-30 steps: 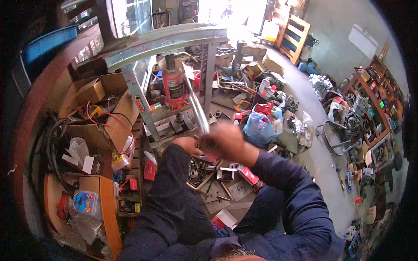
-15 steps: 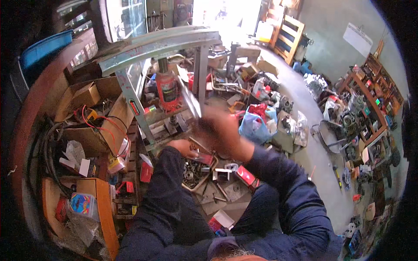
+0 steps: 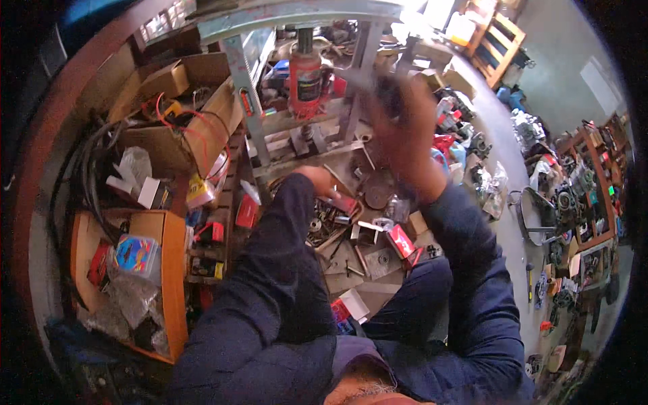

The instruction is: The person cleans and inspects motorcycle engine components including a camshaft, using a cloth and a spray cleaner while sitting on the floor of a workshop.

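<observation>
My right hand (image 3: 412, 125) is raised and blurred, wrapped round a metal bar (image 3: 358, 77) that angles toward a red bottle jack (image 3: 304, 84). The jack stands upright in a grey press frame (image 3: 243, 94), above metal blocks (image 3: 304, 140) on its bed. My left hand (image 3: 317, 181) is low in front of the frame, fingers curled on something I cannot make out, just above a red box (image 3: 343, 202). Below it, loose metal parts (image 3: 317, 226) lie in a tray, near a second red box (image 3: 401, 241).
Cardboard boxes (image 3: 202, 142) with wires and packets, plus coiled black hoses (image 3: 101, 162), crowd the left. An orange-brown bin (image 3: 172, 283) is at lower left. At right, a grey floor strip (image 3: 513, 155) runs beside parts piled along the wall, with a wooden pallet (image 3: 499, 47) farther back.
My right hand has swung up and to the right with the bar, strongly blurred. The view has tilted, moving the press higher and rightward in the picture. My left hand remains low before it.
</observation>
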Demonstrator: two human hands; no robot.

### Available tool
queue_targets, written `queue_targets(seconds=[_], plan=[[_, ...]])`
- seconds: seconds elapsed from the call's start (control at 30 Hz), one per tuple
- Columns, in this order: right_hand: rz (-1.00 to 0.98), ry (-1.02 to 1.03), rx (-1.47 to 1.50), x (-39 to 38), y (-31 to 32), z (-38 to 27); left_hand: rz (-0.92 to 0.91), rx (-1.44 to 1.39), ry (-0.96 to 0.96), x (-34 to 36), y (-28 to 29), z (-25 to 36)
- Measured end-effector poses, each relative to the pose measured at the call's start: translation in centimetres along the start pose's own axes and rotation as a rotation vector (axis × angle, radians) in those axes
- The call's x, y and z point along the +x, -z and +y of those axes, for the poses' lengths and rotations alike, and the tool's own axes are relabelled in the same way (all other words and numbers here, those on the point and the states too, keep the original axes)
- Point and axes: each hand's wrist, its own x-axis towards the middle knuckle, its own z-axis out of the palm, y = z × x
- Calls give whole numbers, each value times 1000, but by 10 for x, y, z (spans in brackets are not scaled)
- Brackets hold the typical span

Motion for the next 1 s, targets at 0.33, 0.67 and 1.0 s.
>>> queue_targets(seconds=[0.33,0.67,1.0], plan=[[-579,320,60,-169,4,61,-31,-90,-24,-21,19,26],[-542,86,-205,-78,-2,27,-67,6,30,-6,10,23],[0,165,-119,29,1,32,-117,-3,85,-15,17,42]])
